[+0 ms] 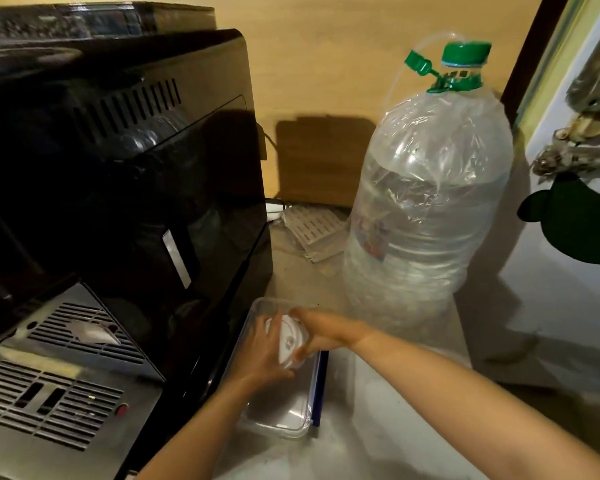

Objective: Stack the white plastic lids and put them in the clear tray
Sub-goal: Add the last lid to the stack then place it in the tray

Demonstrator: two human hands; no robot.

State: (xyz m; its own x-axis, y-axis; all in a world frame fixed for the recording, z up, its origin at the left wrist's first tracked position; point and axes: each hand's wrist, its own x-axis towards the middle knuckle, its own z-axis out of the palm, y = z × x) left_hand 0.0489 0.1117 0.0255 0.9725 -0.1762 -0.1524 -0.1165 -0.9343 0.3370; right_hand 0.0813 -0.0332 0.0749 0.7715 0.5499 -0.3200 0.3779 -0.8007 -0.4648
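A stack of white plastic lids (289, 342) is held on edge between both hands, above the far half of the clear tray (284, 422). My left hand (262, 355) cups the stack from the left and below. From the right, my right hand (317, 332) grips it with fingers curled over the top. The clear tray lies on the pale counter beside the black machine, and its near half holds nothing visible. How many lids the stack has is hidden by my fingers.
A black coffee machine (118, 188) with a metal drip grate (59, 386) fills the left. A large clear water bottle (426, 209) with a green cap stands behind the tray on the right. A blue strip (323, 386) lies along the tray's right side. White slatted pieces (312, 230) lie at the back.
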